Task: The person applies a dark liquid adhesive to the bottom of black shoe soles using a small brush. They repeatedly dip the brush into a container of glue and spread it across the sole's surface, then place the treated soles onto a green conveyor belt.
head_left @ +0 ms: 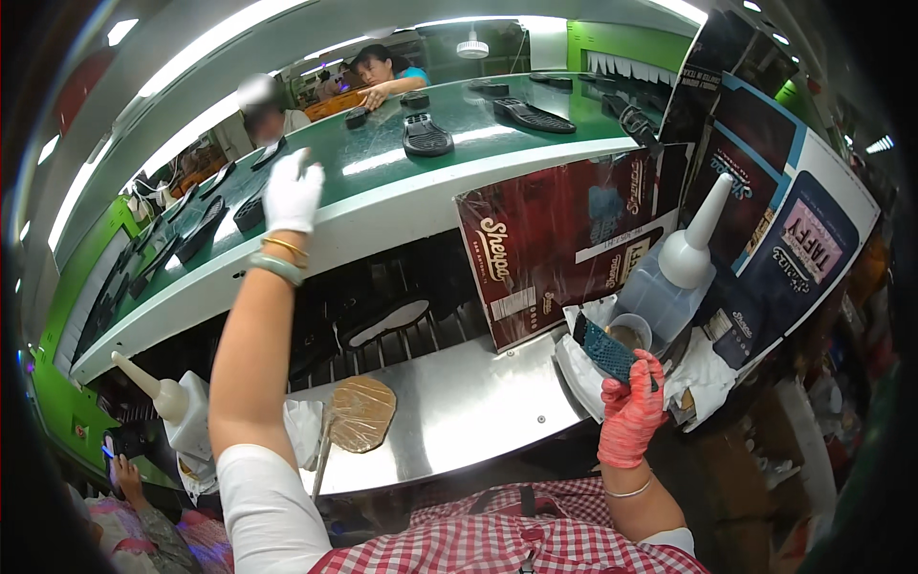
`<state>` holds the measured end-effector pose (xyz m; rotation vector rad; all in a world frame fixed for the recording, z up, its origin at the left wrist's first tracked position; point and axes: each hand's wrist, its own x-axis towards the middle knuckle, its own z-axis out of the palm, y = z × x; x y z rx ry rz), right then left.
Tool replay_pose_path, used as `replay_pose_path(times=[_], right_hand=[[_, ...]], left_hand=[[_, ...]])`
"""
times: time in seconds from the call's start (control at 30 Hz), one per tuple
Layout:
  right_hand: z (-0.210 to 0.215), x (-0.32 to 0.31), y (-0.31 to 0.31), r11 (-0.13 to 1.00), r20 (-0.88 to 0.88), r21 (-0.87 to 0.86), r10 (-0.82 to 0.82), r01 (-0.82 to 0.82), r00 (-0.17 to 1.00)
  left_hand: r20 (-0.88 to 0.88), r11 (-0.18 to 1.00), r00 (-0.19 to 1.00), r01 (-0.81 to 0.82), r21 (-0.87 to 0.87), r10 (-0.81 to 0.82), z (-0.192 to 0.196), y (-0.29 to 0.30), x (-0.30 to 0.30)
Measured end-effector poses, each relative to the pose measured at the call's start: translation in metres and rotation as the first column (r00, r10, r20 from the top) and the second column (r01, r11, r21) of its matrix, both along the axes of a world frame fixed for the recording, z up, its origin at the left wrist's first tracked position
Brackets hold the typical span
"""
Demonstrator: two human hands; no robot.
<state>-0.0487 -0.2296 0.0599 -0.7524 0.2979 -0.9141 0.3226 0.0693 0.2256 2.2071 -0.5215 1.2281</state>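
My left hand [292, 194], in a white glove, reaches out over the green conveyor belt [359, 148]. Its fingers are apart, and no held thing shows in it. Black shoe soles lie near it, one [270, 153] just beyond its fingers and another [251, 210] beside its palm. My right hand [631, 413], in a pinkish-red glove, is closed round a dark teal, textured strip, perhaps a scrubbing pad or brush [617, 352]. This strip is held tilted in front of a small clear cup [631, 331]. Its lower end is hidden by my fingers.
A large squeeze bottle [674, 277] stands behind the cup, ringed by cardboard panels [564, 253]. Another bottle [182, 407] is at lower left. A wrapped brown pad [363, 413] lies on the metal shelf [469, 421]. Two people, one blurred, are across the belt.
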Motion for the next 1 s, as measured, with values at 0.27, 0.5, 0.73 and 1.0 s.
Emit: replay_pose_path(times=[0.27,0.5,0.73,1.0], right_hand=[[-0.020,0.011,0.000,0.999,-0.047,0.045,-0.006,0.008,0.999],[-0.018,0.010,-0.004,1.000,-0.083,-0.028,-0.002,0.000,0.997],[-0.003,-0.007,-0.048,0.951,-0.271,-0.296,-0.170,0.086,0.947],[0.007,-0.001,-0.108,0.832,-0.508,-0.530,-0.159,-0.162,0.847]], left_hand=[[-0.576,0.851,0.627,-0.374,0.368,0.525,0.015,0.109,0.048],[-0.494,0.983,0.854,-0.181,0.010,0.162,0.031,0.142,0.042],[-0.054,0.871,0.947,0.268,-0.411,-0.317,-0.067,0.018,-0.188],[-0.539,0.921,0.756,0.373,-0.112,-0.371,-0.243,-0.011,-0.323]])
